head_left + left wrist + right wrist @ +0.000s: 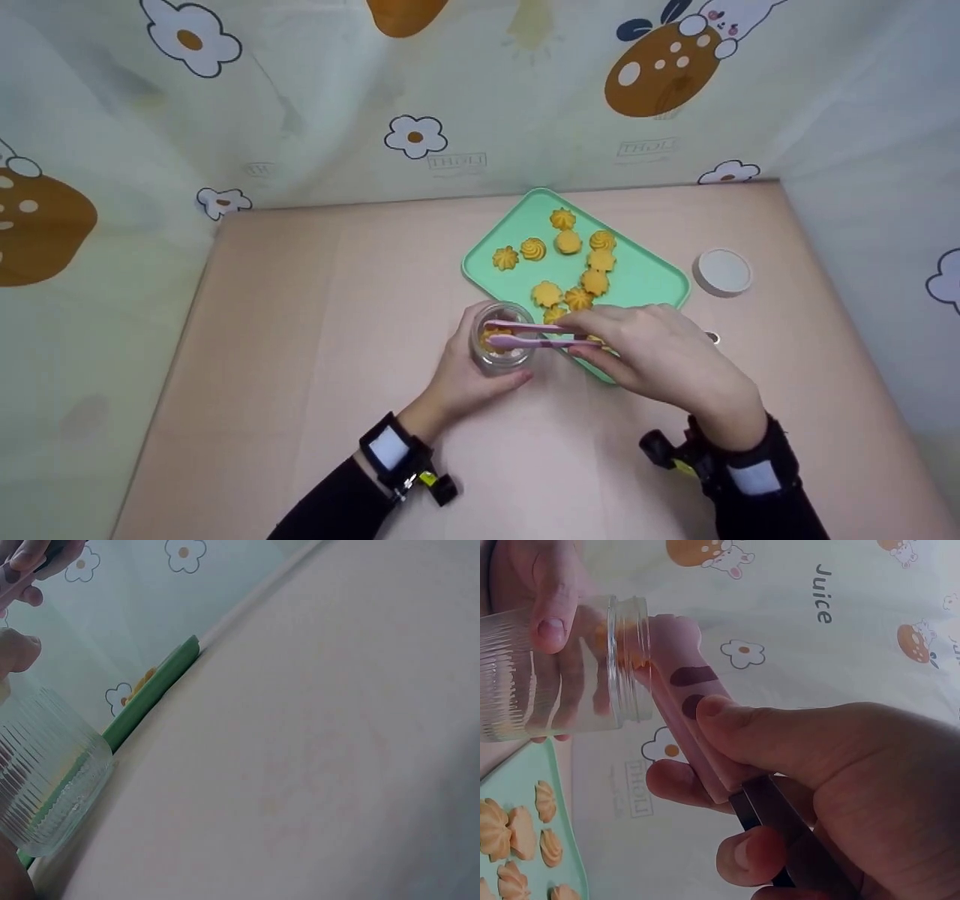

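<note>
My left hand (465,367) grips a clear ribbed glass jar (504,366), its mouth turned up in the head view. In my right hand (660,360) is a pair of pink tongs (536,342) with dark handles, pinched between thumb and fingers. The tong tips reach into the jar's mouth, where an orange-yellow piped cookie (634,652) shows just inside the rim in the right wrist view. Fingers of the left hand show through the glass (570,682). The left wrist view shows the jar's ribbed side and base (52,780) near the table.
A green tray (487,274) with several piped cookies (562,241) lies beyond the hands, partly under the right hand. Right of it sits a round white lid (722,272). Patterned cloth (322,112) hangs behind the table (285,337) and along its sides.
</note>
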`<state>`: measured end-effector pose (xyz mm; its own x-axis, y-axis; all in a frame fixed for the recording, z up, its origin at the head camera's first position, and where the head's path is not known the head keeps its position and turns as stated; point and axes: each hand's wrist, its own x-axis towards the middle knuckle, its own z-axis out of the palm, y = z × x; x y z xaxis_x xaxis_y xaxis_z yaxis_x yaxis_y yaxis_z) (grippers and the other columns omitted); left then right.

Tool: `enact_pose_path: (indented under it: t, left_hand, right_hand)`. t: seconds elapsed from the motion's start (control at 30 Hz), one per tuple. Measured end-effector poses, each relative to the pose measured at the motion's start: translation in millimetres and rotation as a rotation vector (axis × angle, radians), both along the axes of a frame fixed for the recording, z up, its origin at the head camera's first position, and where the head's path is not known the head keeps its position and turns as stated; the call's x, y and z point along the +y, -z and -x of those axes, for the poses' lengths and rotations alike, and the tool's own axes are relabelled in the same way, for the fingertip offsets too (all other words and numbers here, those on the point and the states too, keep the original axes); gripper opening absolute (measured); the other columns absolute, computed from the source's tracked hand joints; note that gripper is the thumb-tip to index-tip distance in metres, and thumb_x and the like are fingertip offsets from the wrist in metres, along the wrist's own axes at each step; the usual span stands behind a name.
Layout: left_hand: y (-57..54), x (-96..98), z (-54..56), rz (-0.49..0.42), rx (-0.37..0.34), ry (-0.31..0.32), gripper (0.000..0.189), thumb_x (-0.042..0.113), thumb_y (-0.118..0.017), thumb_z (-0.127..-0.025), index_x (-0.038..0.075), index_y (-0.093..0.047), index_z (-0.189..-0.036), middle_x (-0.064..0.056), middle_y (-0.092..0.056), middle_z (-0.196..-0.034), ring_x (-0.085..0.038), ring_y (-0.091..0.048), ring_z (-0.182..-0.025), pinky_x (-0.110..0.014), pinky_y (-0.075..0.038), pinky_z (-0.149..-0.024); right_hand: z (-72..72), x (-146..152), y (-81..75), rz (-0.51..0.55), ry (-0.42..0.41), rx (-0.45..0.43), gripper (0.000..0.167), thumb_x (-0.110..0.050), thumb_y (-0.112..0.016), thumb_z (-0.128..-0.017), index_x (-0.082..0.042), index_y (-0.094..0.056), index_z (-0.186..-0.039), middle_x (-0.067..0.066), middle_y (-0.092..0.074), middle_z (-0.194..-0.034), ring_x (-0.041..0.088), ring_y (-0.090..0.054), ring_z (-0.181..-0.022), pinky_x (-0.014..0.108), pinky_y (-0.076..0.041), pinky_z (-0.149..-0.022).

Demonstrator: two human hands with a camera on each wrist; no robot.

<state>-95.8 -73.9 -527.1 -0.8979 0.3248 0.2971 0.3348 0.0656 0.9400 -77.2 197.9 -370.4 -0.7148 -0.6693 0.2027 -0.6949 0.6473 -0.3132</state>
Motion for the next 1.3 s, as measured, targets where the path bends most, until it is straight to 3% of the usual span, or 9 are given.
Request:
enact_pose_path:
  t: [0.23, 0.5, 0.77, 0.93, 1.03, 1.17, 1.3]
  left_hand:
    - [-1.6, -0.6, -2.2, 0.013, -0.016, -0.019, 0.095, 0.023, -0.101, -0.076, 0.017, -0.048, -0.154, 0.003, -0.066, -0.144, -0.021, -0.062, -0.133, -0.050, -0.045, -0.120]
    - [0.5, -1.3, -2.8, 0.024, 0.002, -0.008, 0.099, 0.023, -0.101, -0.077, 0.019, -0.045, -0.159, 0.002, -0.063, -0.146, -0.027, -0.062, -0.134, -0.051, -0.050, -0.116]
    - [2.1, -1.3, -2.2, 0.011, 0.005, -0.008, 0.098, 0.021, -0.101, -0.076, 0.017, -0.046, -0.157, -0.001, -0.064, -0.145, -0.025, -0.062, -0.135, -0.052, -0.048, -0.118]
    - [-2.2, 0.4, -3.4, 0.019, -0.026, -0.023, 0.101, 0.015, -0.101, -0.073, 0.013, -0.045, -0.158, -0.002, -0.064, -0.147, -0.024, -0.060, -0.136, -0.051, -0.044, -0.121]
    - [-5.2, 2.2, -4.2, 0.016, -0.046, -0.035, 0.100, 0.010, -0.100, -0.072, 0.008, -0.046, -0.156, -0.008, -0.064, -0.147, -0.030, -0.059, -0.137, -0.055, -0.042, -0.122]
    - [-5.4, 4.0, -3.8, -0.007, -0.034, -0.040, 0.096, 0.006, -0.099, -0.072, 0.001, -0.048, -0.153, -0.017, -0.064, -0.144, -0.040, -0.059, -0.136, -0.061, -0.041, -0.121]
    - [-4.0, 3.0, -3.3, -0.010, -0.020, -0.033, 0.096, 0.012, -0.101, -0.073, 0.006, -0.049, -0.153, -0.011, -0.065, -0.144, -0.034, -0.060, -0.136, -0.059, -0.042, -0.121]
  right_hand:
    - [-0.8, 0, 1.6, 0.027, 0.000, 0.032, 0.030, -0.030, -0.078, -0.104, -0.021, -0.076, -0.132, -0.006, -0.078, -0.112, 0.012, -0.070, -0.076, 0.031, -0.057, -0.063]
    - [-1.5, 2, 1.5, 0.005, 0.052, -0.027, 0.043, -0.037, -0.077, -0.104, -0.018, -0.071, -0.142, 0.000, -0.078, -0.115, 0.010, -0.063, -0.072, 0.031, -0.058, -0.065]
    - [-1.5, 4, 0.0, 0.018, 0.044, -0.043, 0.043, -0.037, -0.078, -0.104, -0.018, -0.071, -0.142, 0.000, -0.078, -0.119, 0.009, -0.060, -0.073, 0.030, -0.057, -0.066]
    - [-0.4, 7, -1.0, 0.067, 0.037, -0.021, 0.043, -0.035, -0.078, -0.104, -0.019, -0.071, -0.143, 0.001, -0.078, -0.123, 0.006, -0.059, -0.070, 0.027, -0.057, -0.065]
    - [2.5, 11, -0.8, 0.124, 0.046, 0.018, 0.045, -0.032, -0.080, -0.103, -0.016, -0.070, -0.143, 0.004, -0.078, -0.124, 0.009, -0.067, -0.075, 0.030, -0.060, -0.066]
    - [11.4, 22, 1.3, 0.211, 0.130, 0.085, 0.046, -0.025, -0.081, -0.102, -0.011, -0.070, -0.144, 0.008, -0.078, -0.123, 0.013, -0.070, -0.079, 0.028, -0.060, -0.064]
    - [24.9, 35, 7.8, 0.263, 0.304, 0.115, 0.047, -0.023, -0.078, -0.104, -0.005, -0.068, -0.145, 0.014, -0.079, -0.120, 0.015, -0.063, -0.069, 0.027, -0.055, -0.057]
